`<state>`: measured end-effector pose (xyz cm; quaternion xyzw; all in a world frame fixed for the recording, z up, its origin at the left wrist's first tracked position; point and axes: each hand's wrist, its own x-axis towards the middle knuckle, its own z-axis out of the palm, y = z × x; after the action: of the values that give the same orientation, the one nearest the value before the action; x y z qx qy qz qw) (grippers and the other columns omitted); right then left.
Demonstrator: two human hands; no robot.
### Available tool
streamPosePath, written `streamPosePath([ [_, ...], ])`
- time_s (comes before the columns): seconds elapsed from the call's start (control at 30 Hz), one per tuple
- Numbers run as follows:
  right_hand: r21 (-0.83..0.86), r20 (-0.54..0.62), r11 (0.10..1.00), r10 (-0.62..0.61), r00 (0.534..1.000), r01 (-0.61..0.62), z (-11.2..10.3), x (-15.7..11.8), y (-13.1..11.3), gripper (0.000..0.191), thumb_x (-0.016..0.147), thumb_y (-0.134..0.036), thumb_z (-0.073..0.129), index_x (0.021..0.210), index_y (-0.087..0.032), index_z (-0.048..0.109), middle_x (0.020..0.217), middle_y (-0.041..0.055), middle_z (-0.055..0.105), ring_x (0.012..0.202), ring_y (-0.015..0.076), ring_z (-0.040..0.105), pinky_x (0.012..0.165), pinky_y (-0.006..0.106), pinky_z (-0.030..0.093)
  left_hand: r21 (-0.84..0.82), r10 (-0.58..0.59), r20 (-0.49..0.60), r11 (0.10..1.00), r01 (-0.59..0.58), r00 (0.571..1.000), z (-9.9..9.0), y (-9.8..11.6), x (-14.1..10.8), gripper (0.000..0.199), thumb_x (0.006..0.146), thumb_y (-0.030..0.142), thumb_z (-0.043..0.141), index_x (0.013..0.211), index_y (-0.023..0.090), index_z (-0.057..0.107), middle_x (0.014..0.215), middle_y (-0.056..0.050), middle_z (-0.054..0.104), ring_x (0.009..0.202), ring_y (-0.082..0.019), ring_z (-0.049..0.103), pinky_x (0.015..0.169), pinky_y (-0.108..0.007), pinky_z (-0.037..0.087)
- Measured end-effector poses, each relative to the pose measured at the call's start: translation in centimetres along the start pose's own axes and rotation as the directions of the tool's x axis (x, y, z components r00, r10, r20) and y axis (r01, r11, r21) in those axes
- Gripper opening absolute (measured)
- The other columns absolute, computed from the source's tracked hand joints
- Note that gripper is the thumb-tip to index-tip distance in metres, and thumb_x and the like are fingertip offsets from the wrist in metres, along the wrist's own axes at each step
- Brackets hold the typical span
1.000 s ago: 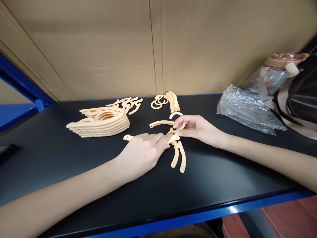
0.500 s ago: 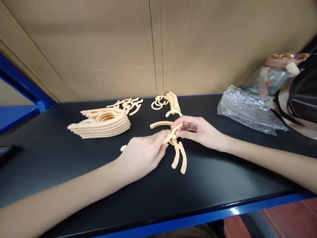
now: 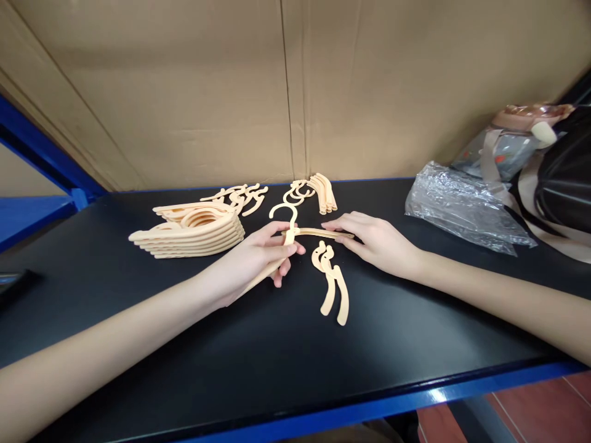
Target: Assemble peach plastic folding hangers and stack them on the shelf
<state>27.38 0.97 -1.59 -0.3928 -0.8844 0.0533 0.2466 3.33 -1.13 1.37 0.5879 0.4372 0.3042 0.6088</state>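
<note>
My left hand is closed on a cream plastic partly assembled hanger; its hook rises above the fingers and one arm runs down under the palm. My right hand pinches the right end of a curved cream hanger arm, low over the table. The left end of that arm passes behind the hanger, so I cannot tell whether the two are joined. Just in front of my hands, short curved cream pieces lie overlapping on the black table.
Nested cream hangers are stacked at the left, with loose curved pieces behind. Hooks and several hanger arms lie at the back. On the right are a clear plastic bag, a strapped bottle and a black bag.
My left hand has moved left and up with the hanger, whose hook now points upward. My right hand has let go of it and taken the curved arm's right end.
</note>
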Motion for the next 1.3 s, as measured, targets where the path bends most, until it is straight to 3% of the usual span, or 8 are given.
streamPosePath([
  [0.23, -0.005, -0.065, 0.996, 0.088, 0.994, -0.089, 0.3, -0.1, 0.3, 0.036, 0.092, -0.009, 0.032, 0.12, -0.017, 0.053, 0.108, 0.0113, 0.062, 0.099, 0.024, 0.058, 0.087, 0.043, 0.048, -0.097, -0.078, 0.016, 0.992, 0.079, 0.997, -0.4, 0.3, 0.3, 0.057, 0.083, 0.012, 0.058, 0.135, 0.021, 0.036, 0.104, -0.009, 0.064, 0.055, -0.008, 0.052, 0.047, -0.021, 0.052],
  [0.33, 0.081, -0.093, 0.983, 0.173, 0.981, -0.165, 0.1, -0.1, 0.2, 0.034, 0.092, -0.012, 0.03, 0.119, -0.018, 0.05, 0.1, 0.0081, 0.063, 0.087, 0.0207, 0.061, 0.077, 0.037, 0.049, -0.075, -0.085, 0.045, 0.993, 0.088, 0.995, -0.5, 0.5, 0.3, 0.044, 0.081, 0.01, 0.057, 0.122, 0.018, 0.047, 0.11, -0.011, 0.061, 0.066, -0.011, 0.058, 0.05, -0.021, 0.053],
  [0.43, 0.063, -0.09, 0.97, 0.238, 0.967, -0.233, -0.3, -0.1, -0.3, 0.027, 0.098, -0.032, 0.033, 0.111, -0.021, 0.054, 0.083, 0.003, 0.063, 0.073, 0.0186, 0.06, 0.068, 0.033, 0.045, -0.05, -0.081, 0.099, 0.995, 0.087, 0.992, -0.6, 0.7, 0.2, 0.029, 0.079, 0.01, 0.058, 0.107, 0.016, 0.055, 0.104, -0.008, 0.06, 0.071, -0.011, 0.058, 0.053, -0.02, 0.053],
  [0.6, -0.039, -0.06, 0.995, 0.084, 0.995, -0.087, -0.9, -0.1, -0.9, 0.039, 0.097, -0.048, 0.039, 0.082, -0.021, 0.062, 0.075, 0.0006, 0.061, 0.071, 0.016, 0.053, 0.069, 0.031, 0.036, -0.005, -0.082, 0.194, 0.996, 0.085, 0.978, -0.6, 0.9, 0.1, 0.015, 0.083, 0.014, 0.06, 0.098, 0.016, 0.059, 0.086, -0.001, 0.056, 0.063, -0.007, 0.051, 0.049, -0.016, 0.05],
  [0.73, -0.066, -0.054, 0.997, -0.047, 0.997, 0.043, -0.9, -0.2, -0.8, 0.037, 0.095, -0.047, 0.045, 0.076, -0.02, 0.061, 0.072, 0.0001, 0.062, 0.07, 0.0156, 0.052, 0.072, 0.032, 0.033, 0.026, -0.076, 0.218, 0.997, 0.072, 0.973, -0.8, 0.8, 0.1, 0.011, 0.091, 0.025, 0.053, 0.094, 0.016, 0.058, 0.085, 0.0, 0.057, 0.046, -0.003, 0.037, 0.041, -0.015, 0.047],
  [0.93, -0.057, -0.001, 0.995, -0.08, 0.997, 0.079, -0.8, -0.1, -0.8, 0.033, 0.099, -0.038, 0.041, 0.084, -0.019, 0.063, 0.076, 0.0008, 0.066, 0.071, 0.0154, 0.055, 0.078, 0.033, 0.034, -0.007, -0.159, 0.147, 0.987, 0.161, 0.976, -1.1, 1.0, 0.4, 0.032, 0.098, 0.039, 0.036, 0.111, 0.018, 0.057, 0.092, -0.008, 0.068, 0.036, -0.003, 0.02, 0.03, -0.016, 0.033],
  [1.1, -0.1, 0.019, 0.991, -0.089, 0.996, 0.091, -0.8, -0.2, -0.8, 0.031, 0.096, -0.043, 0.047, 0.083, -0.02, 0.063, 0.076, -0.0006, 0.067, 0.072, 0.0152, 0.054, 0.078, 0.034, 0.032, 0.082, -0.169, 0.149, 0.984, 0.158, 0.974, -1.3, 1.2, 0.1, 0.042, 0.097, 0.048, 0.039, 0.125, 0.022, 0.056, 0.074, -0.004, 0.071, 0.031, -0.003, 0.017, 0.027, -0.016, 0.024],
  [1.3, -0.107, -0.07, 0.993, -0.064, 0.996, 0.056, -0.7, -0.2, -0.6, 0.031, 0.093, -0.046, 0.05, 0.086, -0.021, 0.066, 0.073, -0.0009, 0.067, 0.071, 0.0159, 0.053, 0.079, 0.034, 0.032, 0.117, -0.168, 0.201, 0.982, 0.147, 0.965, -1.3, 1.3, -0.1, 0.042, 0.095, 0.05, 0.044, 0.116, 0.02, 0.062, 0.073, -0.006, 0.073, 0.028, 0.0, 0.018, 0.029, -0.013, 0.028],
])
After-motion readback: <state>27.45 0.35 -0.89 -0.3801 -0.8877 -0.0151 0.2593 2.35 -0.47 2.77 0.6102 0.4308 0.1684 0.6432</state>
